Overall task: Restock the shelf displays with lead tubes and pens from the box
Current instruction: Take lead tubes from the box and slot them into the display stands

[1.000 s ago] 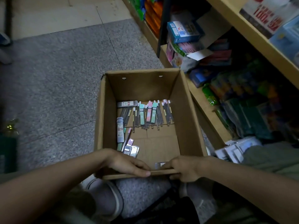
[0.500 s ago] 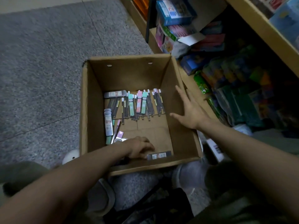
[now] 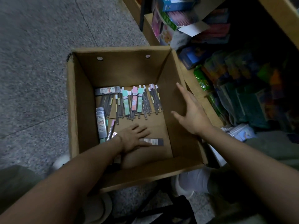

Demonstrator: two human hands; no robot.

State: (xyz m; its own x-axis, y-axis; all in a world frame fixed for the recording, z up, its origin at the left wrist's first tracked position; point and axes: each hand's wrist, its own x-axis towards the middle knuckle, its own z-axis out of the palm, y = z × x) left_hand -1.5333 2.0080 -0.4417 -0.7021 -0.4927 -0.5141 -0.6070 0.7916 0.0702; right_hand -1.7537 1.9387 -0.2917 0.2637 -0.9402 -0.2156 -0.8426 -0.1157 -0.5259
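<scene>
Cardboard makes up the open box [image 3: 123,70] that stands on the speckled grey floor [image 3: 35,65], just beside the low wooden shelf [image 3: 192,81] on the right. Along the far part of the box's bottom lies a row of pens [image 3: 152,101] and flat lead tubes in mint and pink [image 3: 133,101], side by side and pointing roughly away from the person. A grey lead tube [image 3: 107,90] lies crosswise at the back left, and another grey tube [image 3: 101,122] lies lengthwise against the left wall, with a pink pen [image 3: 111,129] just beside it.

Reaching down into the box, the left hand [image 3: 134,139] lies flat on the bottom, its fingers straight and spread — the thumb side touches a dark lead tube [image 3: 153,141] that lies crosswise near the front wall. Nothing is gripped by this hand. The right hand [image 3: 192,113] hovers over the right side of the box, near its right wall, fingers wide and straight, holding nothing.

On the shelf, coloured packets [image 3: 242,88] and small boxes [image 3: 176,12] are crowded together — dim and too blurred to tell apart. White shoes [image 3: 192,180] show below the box's front edge.
</scene>
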